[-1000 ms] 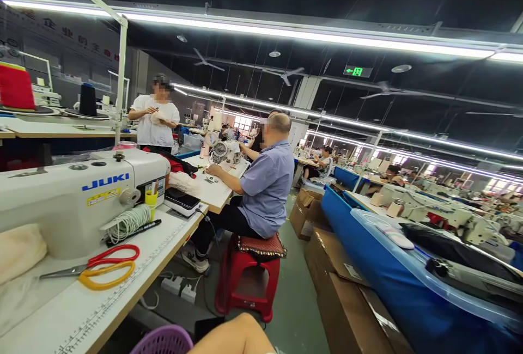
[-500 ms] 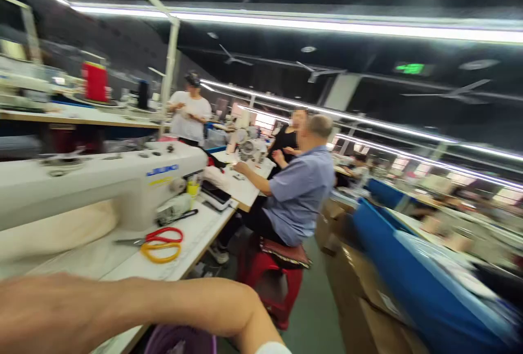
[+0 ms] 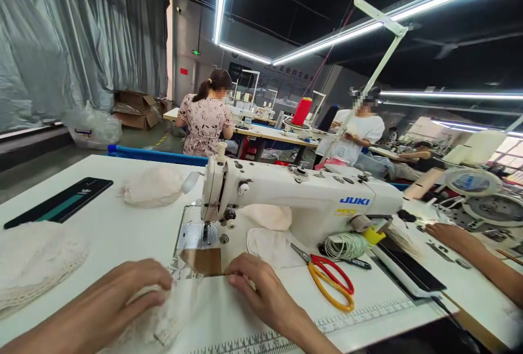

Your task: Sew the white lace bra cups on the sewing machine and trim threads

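Note:
My left hand (image 3: 141, 283) is closed on a piece of white lace-edged fabric (image 3: 174, 310), which lies on the table in front of the sewing machine. My right hand (image 3: 261, 283) rests to the right of it with fingers curled and tips pressed together; whatever is between them is hidden. Between the hands, a brown plate (image 3: 204, 261) sits just in front of the needle area of the white sewing machine (image 3: 286, 179). Scissors (image 3: 327, 278) with one red and one yellow handle lie to the right of my right hand.
White fabric pieces (image 3: 153, 185) and a dark flat case (image 3: 61, 199) lie at the left. A coil of cord (image 3: 345, 248), a pen and a phone (image 3: 408, 264) lie at the right. A ruler (image 3: 253, 346) runs along the front edge. A co-worker's hand (image 3: 445, 231) is at the neighbouring machine.
The view has swung left from the aisle and seated co-worker to the sewing machine. My arm, stretched across the bottom before, is gone from there; both hands are now in front of the machine.

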Demonstrator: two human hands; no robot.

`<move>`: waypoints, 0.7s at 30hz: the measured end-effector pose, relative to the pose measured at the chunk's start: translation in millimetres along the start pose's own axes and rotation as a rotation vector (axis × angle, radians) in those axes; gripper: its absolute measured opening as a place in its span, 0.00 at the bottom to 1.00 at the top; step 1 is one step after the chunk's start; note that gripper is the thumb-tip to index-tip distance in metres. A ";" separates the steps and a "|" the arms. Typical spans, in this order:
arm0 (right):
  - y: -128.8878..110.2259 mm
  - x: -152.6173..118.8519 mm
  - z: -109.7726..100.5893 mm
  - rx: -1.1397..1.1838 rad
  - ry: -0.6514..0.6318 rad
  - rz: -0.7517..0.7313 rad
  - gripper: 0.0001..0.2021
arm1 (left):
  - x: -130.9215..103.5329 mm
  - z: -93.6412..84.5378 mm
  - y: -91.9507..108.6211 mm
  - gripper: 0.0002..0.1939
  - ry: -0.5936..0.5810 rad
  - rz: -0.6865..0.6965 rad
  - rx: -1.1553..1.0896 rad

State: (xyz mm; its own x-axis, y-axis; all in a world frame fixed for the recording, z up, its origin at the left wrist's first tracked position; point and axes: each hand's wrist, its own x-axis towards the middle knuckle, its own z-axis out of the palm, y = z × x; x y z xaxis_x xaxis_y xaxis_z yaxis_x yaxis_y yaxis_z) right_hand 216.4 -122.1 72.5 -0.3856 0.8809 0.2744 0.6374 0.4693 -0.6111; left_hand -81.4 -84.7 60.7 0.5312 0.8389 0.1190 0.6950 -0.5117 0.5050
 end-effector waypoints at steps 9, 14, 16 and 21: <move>-5.8 38.1 29.6 -0.053 -0.034 0.069 0.16 | 60.6 8.6 21.4 0.12 -0.194 -0.121 -0.069; -4.9 44.9 46.4 0.027 -0.067 0.116 0.15 | 51.7 3.1 23.2 0.03 -0.205 -0.147 -0.199; -4.9 44.7 47.0 0.201 -0.114 0.168 0.14 | 48.0 1.0 22.9 0.07 -0.253 -0.158 -0.292; -8.2 39.4 43.3 0.583 -0.228 0.304 0.12 | 44.9 0.7 23.8 0.14 -0.293 -0.222 -0.624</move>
State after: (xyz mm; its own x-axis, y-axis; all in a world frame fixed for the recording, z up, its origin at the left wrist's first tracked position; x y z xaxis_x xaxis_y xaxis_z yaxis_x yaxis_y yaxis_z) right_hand 167.1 -93.9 56.2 -0.4183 0.9033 -0.0958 0.3019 0.0387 -0.9526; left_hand -40.6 -59.4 77.5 0.5782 0.7819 -0.2330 0.4422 -0.0603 0.8949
